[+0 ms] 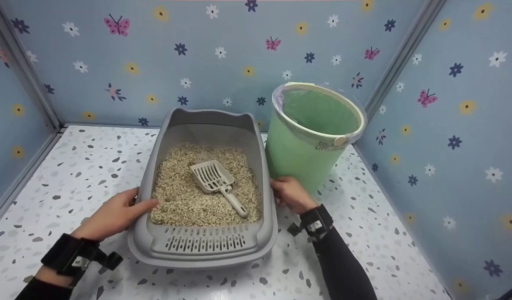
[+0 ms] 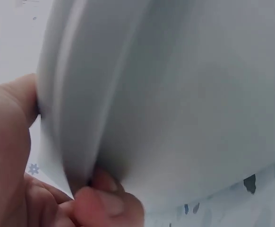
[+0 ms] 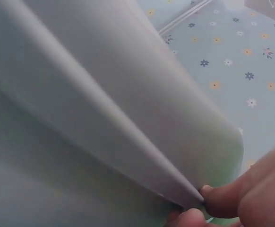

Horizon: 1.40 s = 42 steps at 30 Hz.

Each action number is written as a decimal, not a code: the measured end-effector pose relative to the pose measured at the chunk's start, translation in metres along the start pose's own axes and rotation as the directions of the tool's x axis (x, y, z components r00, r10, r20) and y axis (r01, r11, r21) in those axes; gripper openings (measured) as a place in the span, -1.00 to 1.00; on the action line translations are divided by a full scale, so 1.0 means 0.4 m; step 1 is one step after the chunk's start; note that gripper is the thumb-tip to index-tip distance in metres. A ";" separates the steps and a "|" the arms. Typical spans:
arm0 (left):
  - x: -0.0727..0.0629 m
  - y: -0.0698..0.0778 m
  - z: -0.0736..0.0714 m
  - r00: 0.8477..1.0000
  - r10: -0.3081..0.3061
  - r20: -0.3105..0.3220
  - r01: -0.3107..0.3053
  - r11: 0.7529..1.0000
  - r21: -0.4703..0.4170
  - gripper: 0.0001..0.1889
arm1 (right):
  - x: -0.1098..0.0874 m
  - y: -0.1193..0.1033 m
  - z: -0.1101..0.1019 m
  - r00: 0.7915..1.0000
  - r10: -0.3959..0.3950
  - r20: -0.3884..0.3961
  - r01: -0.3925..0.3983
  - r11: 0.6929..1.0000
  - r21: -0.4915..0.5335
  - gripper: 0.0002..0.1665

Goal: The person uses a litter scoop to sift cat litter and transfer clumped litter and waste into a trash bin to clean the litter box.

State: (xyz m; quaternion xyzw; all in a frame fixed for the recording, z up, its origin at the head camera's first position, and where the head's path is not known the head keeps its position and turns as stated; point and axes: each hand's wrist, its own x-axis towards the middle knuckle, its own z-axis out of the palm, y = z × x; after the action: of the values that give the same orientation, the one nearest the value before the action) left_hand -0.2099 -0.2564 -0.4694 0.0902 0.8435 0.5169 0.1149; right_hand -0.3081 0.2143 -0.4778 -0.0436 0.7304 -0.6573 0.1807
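A grey litter box (image 1: 206, 260) stands in the middle of the head view, part filled with tan pellet litter (image 1: 189, 208). On the litter lies a beige slotted scoop (image 1: 214, 177), its handle pointing toward the front right. My left hand (image 1: 114, 212) grips the box's left rim, thumb over the top; in the left wrist view its curled fingers (image 2: 111, 203) hook under the lip. At the right rim my right hand (image 1: 292, 193) pinches the edge between thumb and fingers, as the right wrist view also shows.
A green bin (image 1: 299, 162) with a clear liner stands right behind my right hand, close against the box's right side. Flower-patterned wall panels (image 1: 222, 66) enclose the speckled white tabletop (image 1: 89, 162) at the back and both sides.
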 end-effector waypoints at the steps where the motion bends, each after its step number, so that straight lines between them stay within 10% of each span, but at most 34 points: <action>1: 0.003 -0.007 -0.010 1.000 0.003 -0.003 -0.003 1.000 0.014 -0.12 | -0.002 -0.002 0.001 0.999 0.013 0.031 -0.013 1.000 0.006 -0.66; 8: 0.013 -0.042 -0.095 0.999 -0.027 0.042 0.026 0.999 0.032 -0.15 | -0.010 -0.021 0.010 0.967 0.080 0.243 -0.071 0.996 -0.045 -0.67; 18: -0.106 0.008 -0.025 0.984 -0.177 -0.018 0.177 0.984 0.033 -0.32 | 0.052 0.005 0.017 1.000 -0.008 0.000 0.007 0.988 0.157 -0.69; 23: -0.102 -0.002 -0.039 0.990 -0.138 -0.031 0.139 0.990 0.022 -0.41 | 0.048 0.006 0.023 0.999 -0.011 0.047 0.001 0.981 0.193 -0.72; 34: -0.044 -0.103 -0.189 0.993 -0.117 -0.027 0.118 0.990 0.073 -0.30 | 0.008 0.006 0.083 0.975 0.045 0.218 -0.074 0.989 0.125 -0.76; 42: -0.097 -0.080 -0.139 0.966 -0.232 -0.113 0.242 0.966 0.094 -0.19 | 0.067 0.010 0.070 1.000 0.003 0.010 -0.005 0.976 0.219 -0.73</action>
State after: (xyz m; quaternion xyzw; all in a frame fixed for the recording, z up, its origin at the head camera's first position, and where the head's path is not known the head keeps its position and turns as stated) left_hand -0.1898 -0.3287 -0.4696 -0.0316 0.8794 0.4574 0.1283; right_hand -0.3235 0.1805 -0.4892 -0.0251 0.6528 -0.7331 0.1893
